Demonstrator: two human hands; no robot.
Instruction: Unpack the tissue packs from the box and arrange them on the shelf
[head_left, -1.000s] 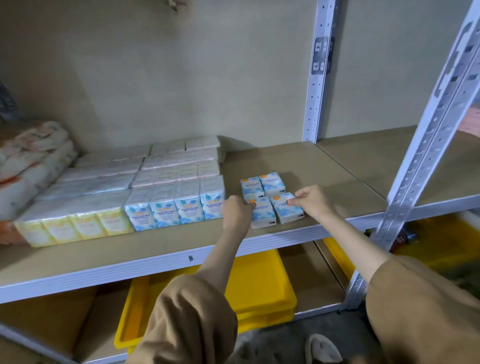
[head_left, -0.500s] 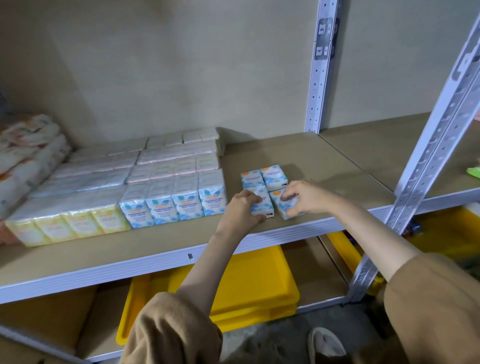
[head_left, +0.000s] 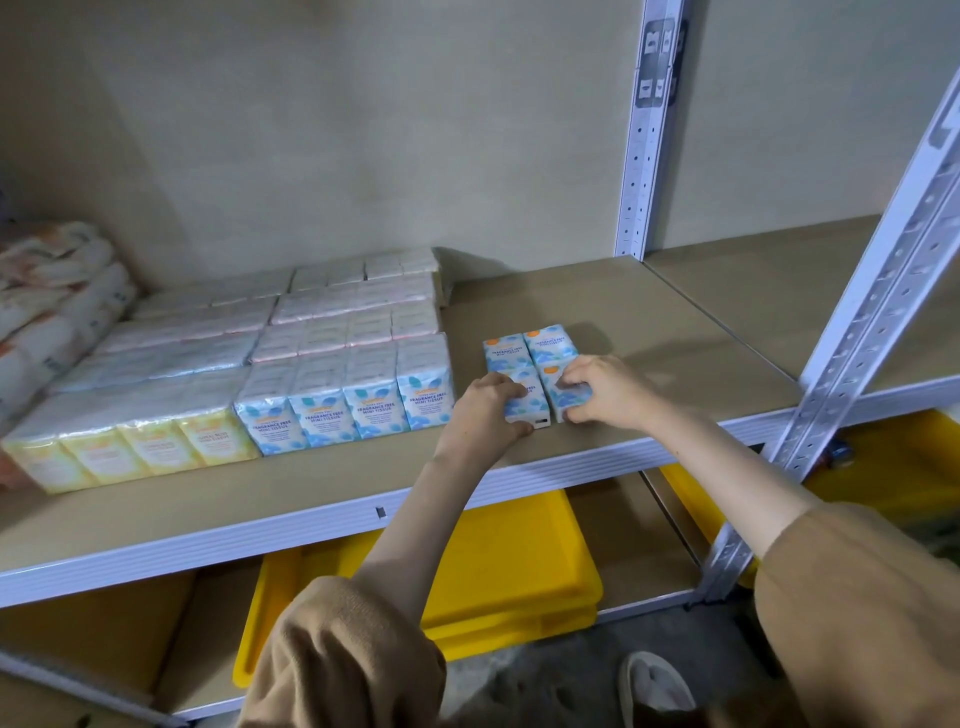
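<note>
Several small blue-and-white tissue packs lie flat in a tight block on the shelf board (head_left: 649, 322). My left hand (head_left: 483, 410) grips the front left pack (head_left: 530, 402). My right hand (head_left: 605, 387) grips the front right pack (head_left: 558, 389). Two more packs sit just behind them, the rear left pack (head_left: 504, 351) and the rear right pack (head_left: 550, 340). To the left stand upright rows of blue packs (head_left: 343, 405) and yellow packs (head_left: 140, 449), with paler packs (head_left: 343, 312) behind. No box is in view.
Large wrapped rolls (head_left: 52, 296) fill the far left of the shelf. White metal uprights stand at the back (head_left: 644, 156) and front right (head_left: 872, 322). Yellow trays (head_left: 498, 571) sit on the lower shelf. A slipper (head_left: 654, 691) shows on the floor.
Both hands have closed in on the two front packs and pressed them together and back against the rear pair. The camera has moved closer.
</note>
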